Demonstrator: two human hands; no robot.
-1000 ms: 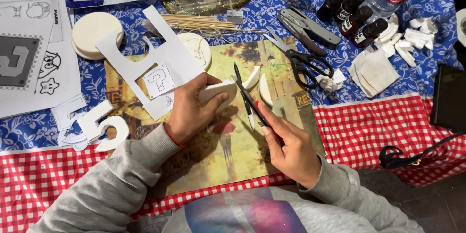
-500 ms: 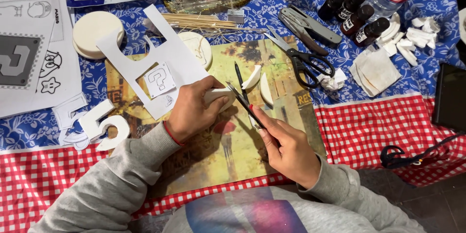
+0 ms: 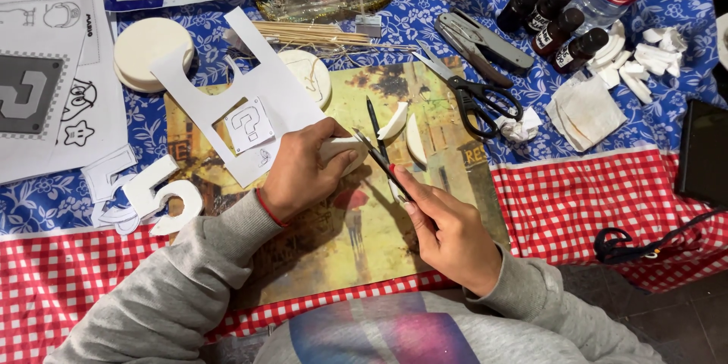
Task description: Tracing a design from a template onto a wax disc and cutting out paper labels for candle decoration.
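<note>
My left hand [image 3: 303, 171] presses down on a white foam piece [image 3: 341, 150] that lies on a picture-printed board [image 3: 341, 243]. My right hand [image 3: 447, 227] grips a thin craft knife [image 3: 383, 163], its blade tip touching the foam piece's right end. Two curved white foam offcuts [image 3: 394, 121] [image 3: 415, 140] lie just beyond the blade, next to a black pen [image 3: 373, 125]. A white paper sheet with cut-out shapes [image 3: 243, 98] lies under my left hand's far side.
Black scissors [image 3: 470, 95] and grey pliers [image 3: 478, 42] lie to the right. Dark small bottles [image 3: 557, 26], foam scraps [image 3: 644, 57], a crumpled tissue [image 3: 584, 110], round foam discs [image 3: 148, 49], wooden skewers [image 3: 318, 34], printed sheets [image 3: 45, 83] and a white foam numeral [image 3: 163, 197] surround the board.
My right hand has drawn the knife slightly down and right along the foam piece. My left hand stays pressed on it.
</note>
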